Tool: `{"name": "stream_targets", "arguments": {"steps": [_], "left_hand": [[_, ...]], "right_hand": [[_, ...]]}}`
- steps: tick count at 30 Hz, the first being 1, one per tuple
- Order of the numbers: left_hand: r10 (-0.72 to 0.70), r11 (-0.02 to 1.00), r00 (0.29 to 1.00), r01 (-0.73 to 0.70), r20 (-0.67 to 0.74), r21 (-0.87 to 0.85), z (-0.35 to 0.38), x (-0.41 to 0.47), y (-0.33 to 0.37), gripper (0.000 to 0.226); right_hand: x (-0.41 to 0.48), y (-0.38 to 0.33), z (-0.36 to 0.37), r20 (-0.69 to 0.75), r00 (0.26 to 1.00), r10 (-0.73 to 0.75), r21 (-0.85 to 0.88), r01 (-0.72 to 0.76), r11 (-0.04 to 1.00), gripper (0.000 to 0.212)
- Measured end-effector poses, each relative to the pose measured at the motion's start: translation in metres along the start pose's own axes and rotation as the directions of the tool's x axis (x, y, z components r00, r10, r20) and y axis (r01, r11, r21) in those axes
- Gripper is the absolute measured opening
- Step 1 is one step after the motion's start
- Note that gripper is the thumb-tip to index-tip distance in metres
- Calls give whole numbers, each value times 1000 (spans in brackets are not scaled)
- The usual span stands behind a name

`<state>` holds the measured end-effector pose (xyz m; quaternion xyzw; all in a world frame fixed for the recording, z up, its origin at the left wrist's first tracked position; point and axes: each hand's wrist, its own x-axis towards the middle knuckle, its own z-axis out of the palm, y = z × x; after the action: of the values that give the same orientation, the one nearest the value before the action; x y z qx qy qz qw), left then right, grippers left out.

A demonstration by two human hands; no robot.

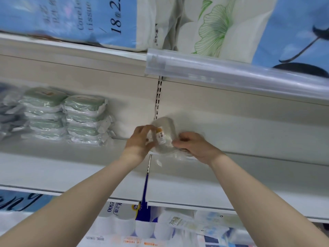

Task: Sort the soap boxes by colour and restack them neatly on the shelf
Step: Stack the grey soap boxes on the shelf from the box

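A white soap box in clear plastic wrap [164,134], with a small orange and white label, is held up at the middle of the white shelf [71,163]. My left hand [140,141] grips its left side. My right hand [194,147] pinches its right lower edge, over a second wrapped white box [179,155] lying on the shelf. To the left stand two stacks of green and white wrapped soap boxes [65,118]. Grey-blue wrapped boxes [8,113] sit blurred at the far left.
A clear plastic price strip [231,72] juts out from the upper shelf edge at right. Large tissue packs [89,20] fill the upper shelf, and more tissue packs [142,227] lie below. A slotted upright [159,97] divides the shelf's back wall.
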<state>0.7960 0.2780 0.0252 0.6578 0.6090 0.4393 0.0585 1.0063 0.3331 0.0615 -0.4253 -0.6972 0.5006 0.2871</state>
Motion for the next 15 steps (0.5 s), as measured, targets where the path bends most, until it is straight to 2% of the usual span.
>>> {"name": "stream_targets", "arguments": {"steps": [1,3,5,8,9,10,12,13,14,15], "left_hand": [[-169,974,985,173,42,-145,4,-1,5,50],[-374,844,918,396,133,-361,14,0,12,63],[-457,745,863,504,216,-437,21,3,13,84],[-498,659,821,567,279,-493,32,7,0,108],[-482,642,818,574,315,-508,29,5,3,107],[-450,628,819,574,357,-525,25,2,9,93],[-390,618,818,573,422,-539,25,0,13,45],[-374,617,825,562,423,-551,25,0,16,32],[-368,618,837,546,406,-565,23,0,19,35],[-364,621,853,521,373,-585,20,0,21,50]], "right_hand": [[-1,0,5,-16,1000,-16,-20,16,1000,8],[-2,3,16,-27,999,-34,-89,31,996,10],[-4,5,26,-25,999,-32,-130,29,991,13],[-7,11,28,-66,998,-25,-89,19,996,14],[-7,13,26,-74,997,-18,-54,14,998,14],[-9,15,25,-68,998,-15,-11,15,1000,14],[-10,19,21,-28,1000,-9,44,10,999,13],[-12,18,19,-1,1000,-5,47,5,999,11],[-13,19,17,19,1000,-4,35,3,999,9],[-12,19,13,15,1000,-7,-6,7,1000,10]]}}
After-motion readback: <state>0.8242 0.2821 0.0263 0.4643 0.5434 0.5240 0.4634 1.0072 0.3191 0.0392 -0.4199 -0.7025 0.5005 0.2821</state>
